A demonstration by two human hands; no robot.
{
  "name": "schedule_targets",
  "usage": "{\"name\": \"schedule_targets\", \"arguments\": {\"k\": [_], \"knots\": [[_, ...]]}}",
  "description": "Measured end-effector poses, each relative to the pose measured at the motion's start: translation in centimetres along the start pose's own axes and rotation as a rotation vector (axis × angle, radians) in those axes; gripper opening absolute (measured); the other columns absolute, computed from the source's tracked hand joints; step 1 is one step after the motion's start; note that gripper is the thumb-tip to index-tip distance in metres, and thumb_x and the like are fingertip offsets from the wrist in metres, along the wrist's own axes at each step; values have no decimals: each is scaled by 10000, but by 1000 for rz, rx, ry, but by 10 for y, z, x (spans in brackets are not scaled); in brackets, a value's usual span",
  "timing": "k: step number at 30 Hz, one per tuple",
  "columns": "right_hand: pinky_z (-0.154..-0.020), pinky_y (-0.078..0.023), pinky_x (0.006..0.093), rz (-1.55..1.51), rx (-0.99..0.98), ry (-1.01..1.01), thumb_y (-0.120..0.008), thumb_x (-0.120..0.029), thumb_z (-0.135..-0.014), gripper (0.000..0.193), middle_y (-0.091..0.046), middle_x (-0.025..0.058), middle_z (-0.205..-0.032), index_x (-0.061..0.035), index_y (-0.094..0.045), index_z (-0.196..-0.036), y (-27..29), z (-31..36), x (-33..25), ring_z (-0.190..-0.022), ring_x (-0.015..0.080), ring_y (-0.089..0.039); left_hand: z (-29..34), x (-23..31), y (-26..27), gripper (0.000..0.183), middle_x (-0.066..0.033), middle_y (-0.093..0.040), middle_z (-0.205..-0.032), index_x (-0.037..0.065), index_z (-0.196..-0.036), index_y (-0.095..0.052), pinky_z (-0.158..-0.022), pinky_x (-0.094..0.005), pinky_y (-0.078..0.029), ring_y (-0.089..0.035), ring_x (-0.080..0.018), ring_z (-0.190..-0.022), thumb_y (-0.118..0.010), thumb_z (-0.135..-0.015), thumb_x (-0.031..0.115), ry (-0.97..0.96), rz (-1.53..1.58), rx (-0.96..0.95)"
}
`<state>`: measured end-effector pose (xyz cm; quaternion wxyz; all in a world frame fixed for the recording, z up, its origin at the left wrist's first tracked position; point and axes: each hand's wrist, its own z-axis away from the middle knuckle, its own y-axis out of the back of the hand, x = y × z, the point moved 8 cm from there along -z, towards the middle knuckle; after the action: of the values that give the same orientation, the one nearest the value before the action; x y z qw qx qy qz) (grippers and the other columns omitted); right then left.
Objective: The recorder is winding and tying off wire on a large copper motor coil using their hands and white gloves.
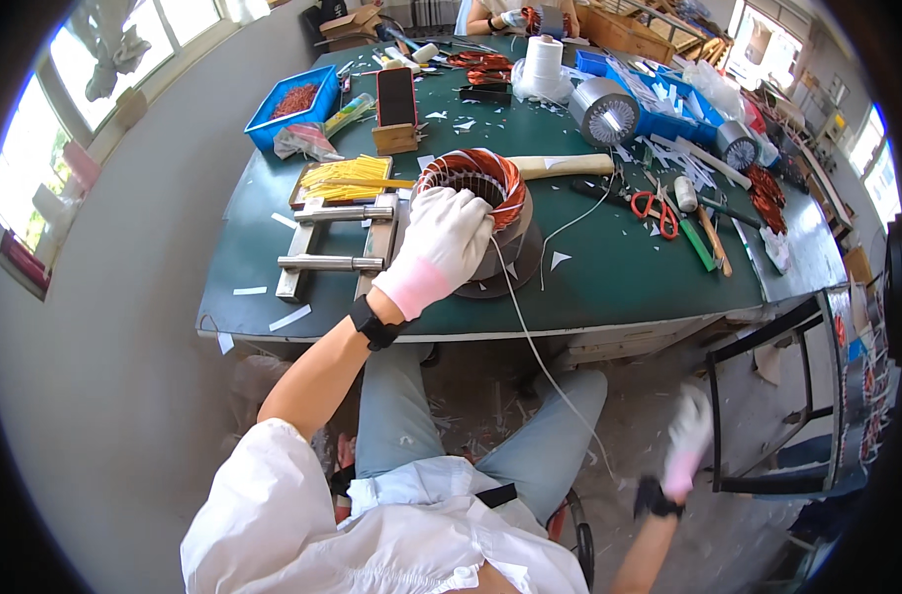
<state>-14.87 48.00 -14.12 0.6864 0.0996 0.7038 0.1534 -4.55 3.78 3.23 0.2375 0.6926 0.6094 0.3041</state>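
Two hands, grips I can't tell: left hand (447,230) curls over the copper winding (510,183), right hand (689,433) blurred; I'd steady the ring, keep the white cord (532,346) snag-free.

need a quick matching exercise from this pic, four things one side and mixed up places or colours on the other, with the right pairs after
Things
1. left hand
2. right hand
3. scissors
4. phone

Places and colours
A. red handles
B. upright at the brown stand
C. at the copper winding
D. off the table, near the black frame

Right pairs: 1-C, 2-D, 3-A, 4-B
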Motion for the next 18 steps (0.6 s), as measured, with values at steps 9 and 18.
{"name": "schedule_targets", "arguments": {"k": [9, 18], "knots": [[-442, -310, 175, -1038, -1249, -483, -534, -273, -995, 286, -402, -53, -671, -30, -571, -1140, -289, 76, -196, -473, 4, -329, -7, -7, -1, 142, -130, -590, -849, 52, -969, -604, -772, -433, -436, -570, -323, -831, -545, -851, 104, -133, -23, -126], [-426, -249, 174, -1039, -868, -37, -526, -343, -991, 269, -403, -72, -640, -84, -544, -922, -312, 38, -179, -474, -1, -292, 7, -7, -12, 268, -69, -505, -744, 75, -977, -581, -708, -400, -397, -521, -250, -718, -613, -736, 188, -255, -179, -29]]}}
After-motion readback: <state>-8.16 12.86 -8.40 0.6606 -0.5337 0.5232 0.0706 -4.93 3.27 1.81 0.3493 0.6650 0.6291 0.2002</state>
